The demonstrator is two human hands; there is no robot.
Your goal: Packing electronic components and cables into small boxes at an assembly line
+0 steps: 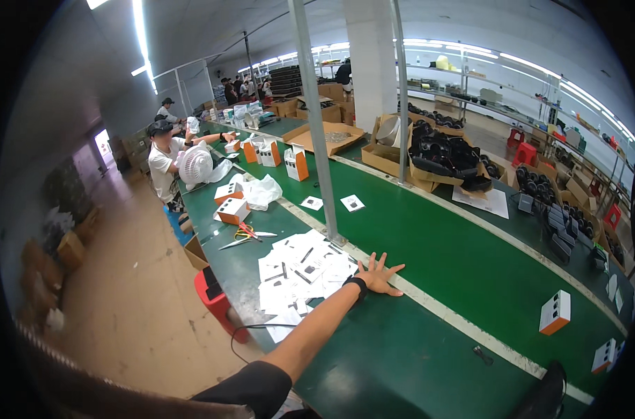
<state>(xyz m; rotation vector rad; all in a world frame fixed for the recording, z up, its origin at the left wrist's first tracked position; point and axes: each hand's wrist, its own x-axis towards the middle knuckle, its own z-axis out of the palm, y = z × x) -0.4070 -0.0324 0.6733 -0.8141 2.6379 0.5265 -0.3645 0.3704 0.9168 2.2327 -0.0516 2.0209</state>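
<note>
My left hand [379,276] lies palm down with its fingers spread, on the pale edge strip [443,307] between the table and the green conveyor belt. It holds nothing, and a dark band [360,285] circles the wrist. Just left of it, a loose heap of white printed leaflets [307,265] covers part of the green table, partly behind my forearm. Two single leaflets [352,203] [312,203] lie farther off on the belt. Nearer on the right, the belt carries a white and orange box [555,313] and another box [603,355] close to the rim. My right hand is out of view.
A metal post [317,126] rises beside the leaflets. Beyond them lie scissors [244,232], white and orange boxes [232,209] and a plastic bag [263,192]. A co-worker [165,157] sits behind a white fan [196,165]. Cartons of black parts [446,150] line the far side.
</note>
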